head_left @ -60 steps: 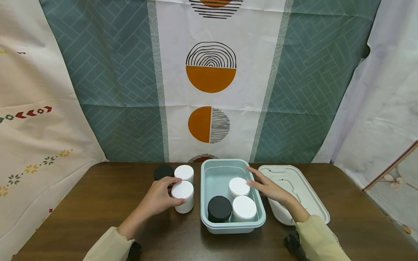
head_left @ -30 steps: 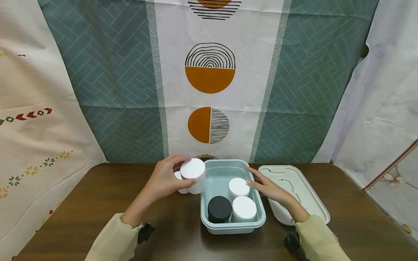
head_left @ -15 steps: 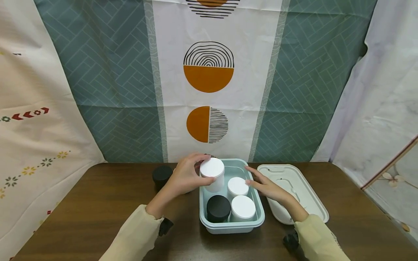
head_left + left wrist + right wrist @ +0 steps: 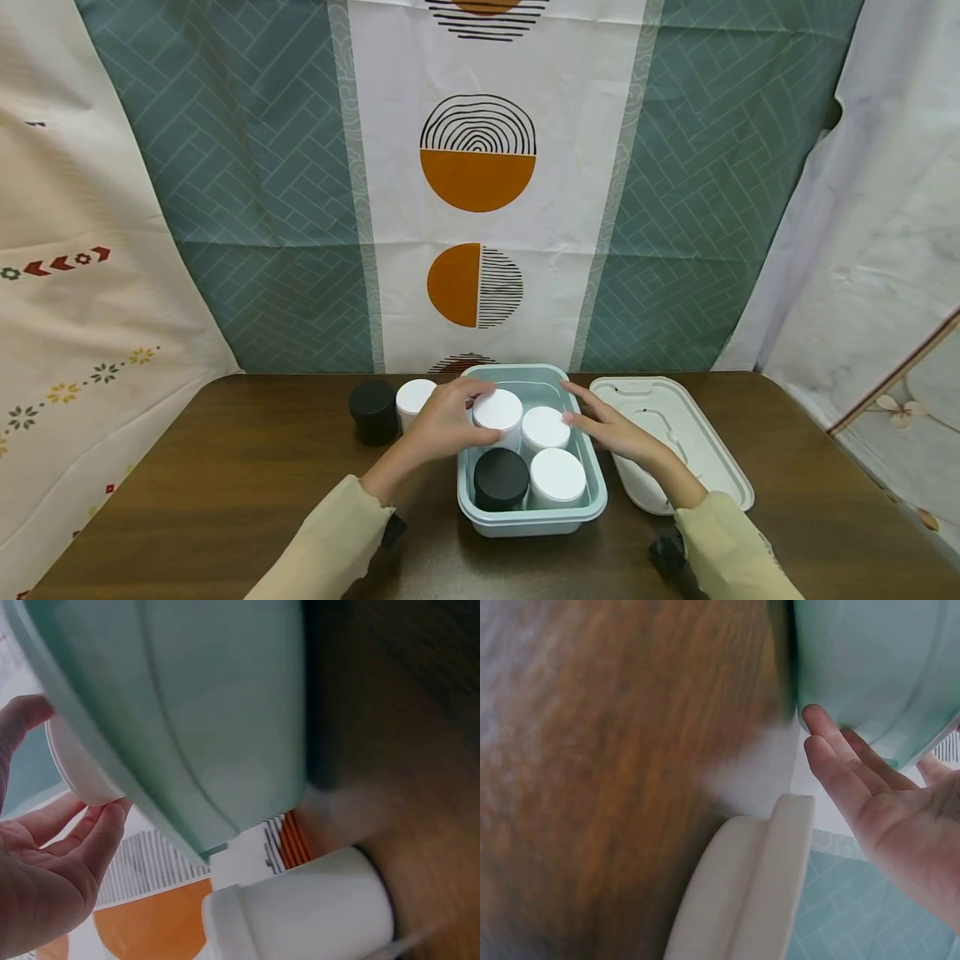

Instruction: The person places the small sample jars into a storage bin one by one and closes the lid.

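Observation:
My left hand (image 4: 447,418) grips a white lidded jar (image 4: 498,410) by its sides, inside the light blue tub (image 4: 534,522). In the left wrist view the thumb and fingers pinch that jar's rim just past the tub wall (image 4: 225,697). Two more white jars (image 4: 558,475) and a black-lidded jar (image 4: 501,478) stand in the tub's near half. My right hand (image 4: 617,427) rests at the tub's right rim, fingers loosely extended. In the right wrist view its fingertips (image 4: 817,720) lie against the tub's outer wall.
Left of the tub stand a black jar (image 4: 373,412) and a white jar (image 4: 412,398), partly behind my left hand. A white lid (image 4: 675,433) lies right of the tub, under my right forearm. A patterned cloth (image 4: 480,183) hangs behind the brown table (image 4: 202,500).
My left hand has picked up a white jar from the table on the left, carried it rightward over the rim and lowered it into the tub. My right hand has stayed in place.

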Motion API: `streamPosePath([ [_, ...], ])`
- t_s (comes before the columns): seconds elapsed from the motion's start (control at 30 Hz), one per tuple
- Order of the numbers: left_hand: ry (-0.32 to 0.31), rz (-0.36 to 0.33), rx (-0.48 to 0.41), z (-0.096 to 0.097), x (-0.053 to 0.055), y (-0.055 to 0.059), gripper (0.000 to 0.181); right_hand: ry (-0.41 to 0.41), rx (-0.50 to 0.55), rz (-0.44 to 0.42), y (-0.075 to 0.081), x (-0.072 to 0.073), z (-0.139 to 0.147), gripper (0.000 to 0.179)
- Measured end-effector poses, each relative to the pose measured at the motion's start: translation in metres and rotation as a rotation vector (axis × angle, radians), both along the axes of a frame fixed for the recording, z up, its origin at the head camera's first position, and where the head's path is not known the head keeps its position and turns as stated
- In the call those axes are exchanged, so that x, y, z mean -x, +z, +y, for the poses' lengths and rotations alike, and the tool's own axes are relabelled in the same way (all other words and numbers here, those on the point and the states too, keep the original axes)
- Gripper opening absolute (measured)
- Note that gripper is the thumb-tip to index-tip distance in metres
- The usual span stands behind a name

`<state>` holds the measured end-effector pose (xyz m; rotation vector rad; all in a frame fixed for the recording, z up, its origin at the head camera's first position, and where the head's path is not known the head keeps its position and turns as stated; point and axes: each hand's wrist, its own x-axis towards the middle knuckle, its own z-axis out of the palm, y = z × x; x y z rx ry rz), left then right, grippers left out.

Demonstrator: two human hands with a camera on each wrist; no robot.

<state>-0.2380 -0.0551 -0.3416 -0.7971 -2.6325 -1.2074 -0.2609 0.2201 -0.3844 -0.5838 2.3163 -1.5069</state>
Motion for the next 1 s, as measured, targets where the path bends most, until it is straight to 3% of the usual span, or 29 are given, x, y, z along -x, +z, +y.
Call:
streamPosePath([
  [0.17,-0.025,-0.001,0.052,0.000,0.004,-0.006,0.055,0.006,-0.002,0.002,-0.001,0.001,0.000,0.064],
  [0.53,-0.111,0.039,0.189,-0.002,0.012,-0.007,0.050,0.006,0.009,0.006,-0.002,0.001,0.000,0.063],
  [0.73,-0.156,0.013,0.266,-0.003,0.013,-0.002,0.051,-0.002,0.000,0.010,-0.002,0.001,-0.001,0.063],
  [1.0,-0.184,-0.020,0.297,-0.007,0.012,0.003,0.051,-0.004,-0.001,0.008,-0.003,0.000,0.000,0.063],
])
